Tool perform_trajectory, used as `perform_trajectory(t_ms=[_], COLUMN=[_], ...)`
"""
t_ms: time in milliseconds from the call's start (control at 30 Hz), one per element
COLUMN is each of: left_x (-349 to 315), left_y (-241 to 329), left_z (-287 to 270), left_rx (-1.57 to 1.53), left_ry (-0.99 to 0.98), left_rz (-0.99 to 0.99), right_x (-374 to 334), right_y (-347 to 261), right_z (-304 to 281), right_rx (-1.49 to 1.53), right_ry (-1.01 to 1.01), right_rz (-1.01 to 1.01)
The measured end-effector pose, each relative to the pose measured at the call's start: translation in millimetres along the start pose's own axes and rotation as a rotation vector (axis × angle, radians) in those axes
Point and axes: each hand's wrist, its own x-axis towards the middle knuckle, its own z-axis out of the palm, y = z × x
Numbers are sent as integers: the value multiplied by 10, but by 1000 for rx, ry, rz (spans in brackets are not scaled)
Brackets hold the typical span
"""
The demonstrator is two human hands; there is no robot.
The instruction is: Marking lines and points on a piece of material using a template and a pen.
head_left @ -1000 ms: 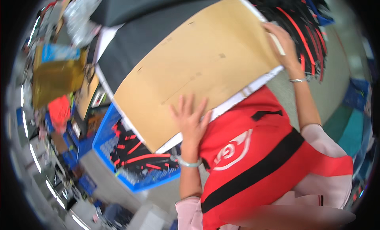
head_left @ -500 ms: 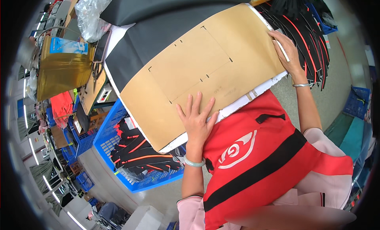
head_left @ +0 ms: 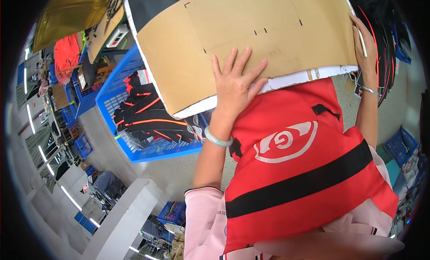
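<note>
My left hand (head_left: 235, 83) lies flat on a large tan cardboard template (head_left: 179, 67), fingers spread near its lower edge. Thin lines and short black slots mark the template's surface. At the template's right edge, my right hand (head_left: 367, 49) has a slim white pen-like stick (head_left: 361, 41) between its fingers; the stick's exact kind cannot be made out. Black sheet material (head_left: 154, 9) shows beyond the template at the upper left. A white board edge (head_left: 289, 80) sticks out beneath, along the near side.
A blue plastic basket (head_left: 172, 155) with black, orange-trimmed pieces (head_left: 148, 110) stands below the table's left side. Scissors (head_left: 114, 7) and a white power strip (head_left: 117, 36) are at the upper left. More black, red-edged strips (head_left: 385, 58) hang at the right.
The view has tilted down and shifted, so the template sits higher in the picture. Both hands stay at about the same places on it, the right still with the white stick.
</note>
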Motion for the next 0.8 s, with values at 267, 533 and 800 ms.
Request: perform_trajectory(t_ms=[267, 533, 800], left_x=[-7, 0, -10], left_y=[26, 46, 6], left_z=[17, -4, 20], left_rx=[-49, -64, -66], left_ry=[28, 32, 37], left_rz=[-6, -6, 15], right_x=[-47, -49, -72], right_y=[-39, -15, 57], right_z=[-40, -30, -33], right_rx=[-52, -49, -48], right_ry=[2, 47, 9], right_rz=[-17, -54, 44])
